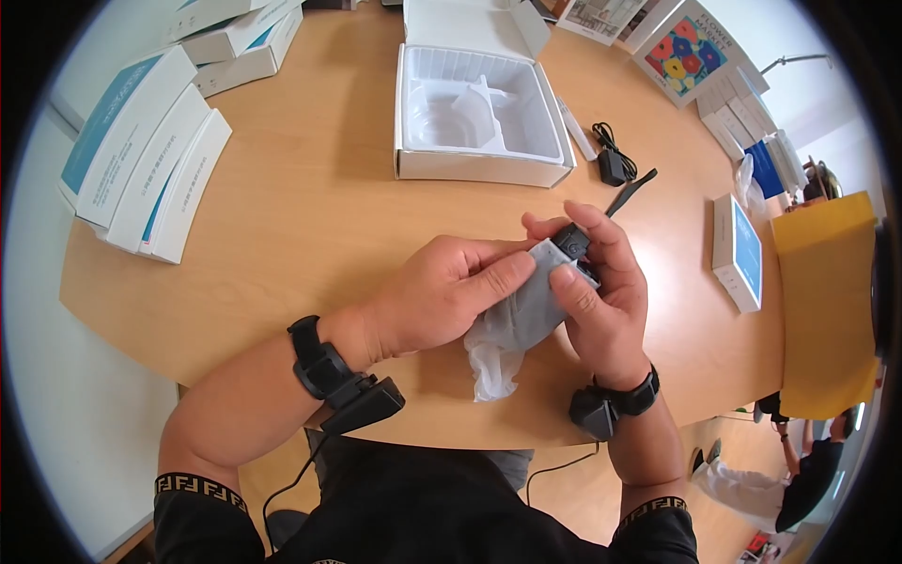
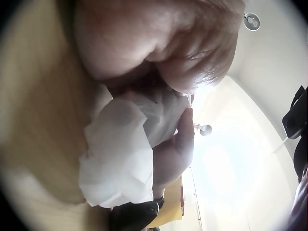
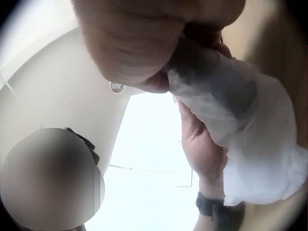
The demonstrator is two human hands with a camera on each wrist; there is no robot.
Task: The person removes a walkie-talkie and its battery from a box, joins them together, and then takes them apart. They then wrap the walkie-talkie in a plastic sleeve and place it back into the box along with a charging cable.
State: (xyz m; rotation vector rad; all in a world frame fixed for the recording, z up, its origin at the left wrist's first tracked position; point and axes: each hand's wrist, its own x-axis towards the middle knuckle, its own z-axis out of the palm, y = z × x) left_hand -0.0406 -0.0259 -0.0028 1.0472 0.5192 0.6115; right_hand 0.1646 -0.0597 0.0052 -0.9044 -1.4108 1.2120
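Note:
A black device (image 1: 571, 242) with a thin black strap (image 1: 631, 191) sticks out of the upper end of a translucent white bag (image 1: 526, 315). My left hand (image 1: 434, 293) pinches the bag near its mouth, thumb lying along the top. From the other side my right hand (image 1: 606, 305) grips the device through the bag, its fingers curled around the far side. The bag's crumpled tail (image 2: 118, 159) hangs loose below the left palm. In the right wrist view, a dark shape shows through the bag (image 3: 264, 139); most of the device is hidden there.
An open white box (image 1: 484, 169) with a moulded tray stands ahead. Right of it lie a black adapter with coiled cable (image 1: 613, 167) and a white strip (image 1: 576, 130). White boxes (image 1: 141, 160) are stacked at left; another box (image 1: 738, 252) sits at right. Another person (image 1: 789, 479) is beyond.

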